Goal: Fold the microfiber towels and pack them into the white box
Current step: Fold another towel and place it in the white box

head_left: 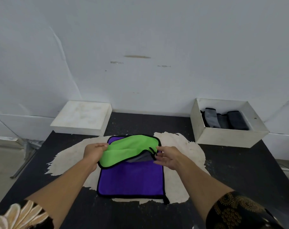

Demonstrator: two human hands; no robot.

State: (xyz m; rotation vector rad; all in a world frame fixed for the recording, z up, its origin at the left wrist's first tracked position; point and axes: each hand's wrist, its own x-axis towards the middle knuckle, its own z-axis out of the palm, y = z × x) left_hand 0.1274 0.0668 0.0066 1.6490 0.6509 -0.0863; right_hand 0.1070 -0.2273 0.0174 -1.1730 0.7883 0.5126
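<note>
Your left hand [94, 152] is pinching the left edge of the green towel [124, 150], which is lying partly folded over the purple towel [131, 177] at table centre, while your right hand [167, 157] is hovering with fingers spread at the green towel's right corner, gripping nothing. The white box [226, 136] is sitting at two o'clock holding folded dark towels [224, 119], its lid [82, 116] at eleven o'clock; no writing is showing anywhere.
</note>
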